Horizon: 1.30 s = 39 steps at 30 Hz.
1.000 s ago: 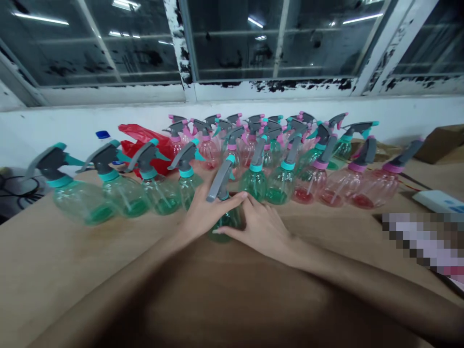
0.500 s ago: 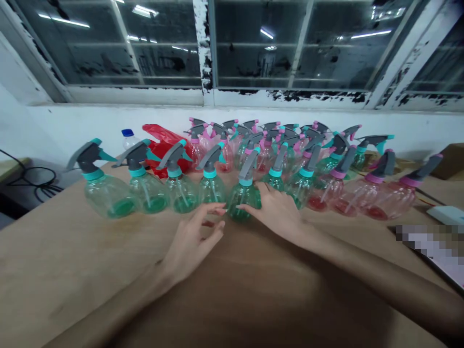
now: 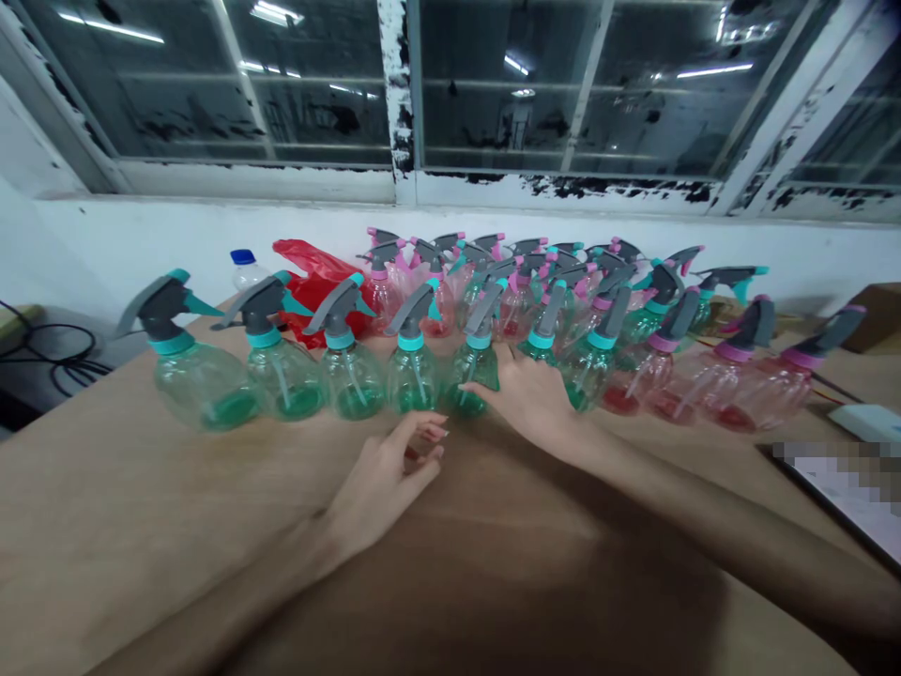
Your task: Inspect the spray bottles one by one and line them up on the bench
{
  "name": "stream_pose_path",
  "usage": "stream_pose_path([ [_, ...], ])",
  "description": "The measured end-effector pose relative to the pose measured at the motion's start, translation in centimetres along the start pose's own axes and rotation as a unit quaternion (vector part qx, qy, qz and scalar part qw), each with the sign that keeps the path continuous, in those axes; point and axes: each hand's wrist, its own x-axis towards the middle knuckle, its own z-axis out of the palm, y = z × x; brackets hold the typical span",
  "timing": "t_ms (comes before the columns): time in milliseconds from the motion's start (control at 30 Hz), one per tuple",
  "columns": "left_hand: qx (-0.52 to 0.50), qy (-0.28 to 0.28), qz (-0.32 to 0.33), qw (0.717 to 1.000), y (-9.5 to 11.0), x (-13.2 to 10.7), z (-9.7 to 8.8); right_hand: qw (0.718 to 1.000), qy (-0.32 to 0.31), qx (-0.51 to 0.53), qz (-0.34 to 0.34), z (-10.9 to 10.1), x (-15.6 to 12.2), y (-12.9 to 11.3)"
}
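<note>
A front row of spray bottles stands on the wooden table (image 3: 211, 526). Around the right side of a green spray bottle (image 3: 467, 366) in the middle of the row, my right hand (image 3: 531, 399) is closed, its thumb across the front and its other fingertips hidden behind. My left hand (image 3: 384, 483) hovers just in front of the row with loosely curled fingers apart and nothing in them. Nearest to it stands another green spray bottle (image 3: 412, 371). The green bottles have grey trigger heads with turquoise collars and some green liquid inside.
Pink spray bottles (image 3: 764, 390) continue the row rightward. Behind are several more pink and green ones (image 3: 517, 305), a red plastic bag (image 3: 316, 282) and a blue-capped bottle (image 3: 246, 268). A flat framed object (image 3: 845, 498), partly pixelated, lies at right. A window (image 3: 507, 94) is behind.
The green spray bottle in my right hand has moved back, into line with the row. My left hand has drawn slightly down, away from it.
</note>
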Motion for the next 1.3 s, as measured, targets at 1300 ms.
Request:
stream_pose_path([
  [1300,0.231,-0.061,-0.044,0.97,10.3,10.3,5.1,0.966,-0.067,0.25,0.017,-2.2,-8.5,12.9],
])
